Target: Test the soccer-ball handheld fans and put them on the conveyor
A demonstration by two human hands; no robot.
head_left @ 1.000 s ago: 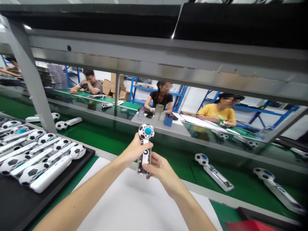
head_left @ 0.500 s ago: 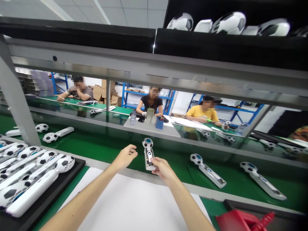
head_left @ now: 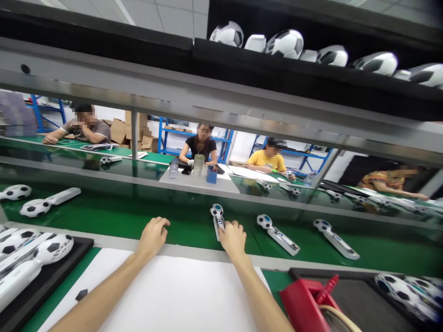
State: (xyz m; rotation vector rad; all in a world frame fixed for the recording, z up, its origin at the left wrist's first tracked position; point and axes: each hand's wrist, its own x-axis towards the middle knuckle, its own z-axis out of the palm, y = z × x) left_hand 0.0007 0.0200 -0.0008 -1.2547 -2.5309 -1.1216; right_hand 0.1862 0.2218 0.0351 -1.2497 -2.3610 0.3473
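My right hand [head_left: 234,239] grips the handle of a white device with a soccer-ball head [head_left: 217,211], thumb on its near left side. The device is over the green belt [head_left: 188,230], its ball end pointing away from me. A round button shows on the handle, whose lower end is partly hidden by the hand. My left hand [head_left: 154,235] hovers at the belt's near edge with loosely bent fingers and nothing in it. To the right on the belt lie two similar devices, a nearer one [head_left: 278,236] and a farther one [head_left: 337,240], their handle insides showing.
White paper [head_left: 180,295] covers the bench before me, with a small dark piece [head_left: 81,295] on it. A black tray [head_left: 74,258] of devices stands left. A red tape dispenser [head_left: 301,304] stands right, beside another tray [head_left: 367,295]. A shelf [head_left: 166,87] crosses overhead; several people sit opposite.
The view has swung to the right. My right hand has turned over the device's handle, now covering more of it, and the device has tilted. My left hand stays apart from it.
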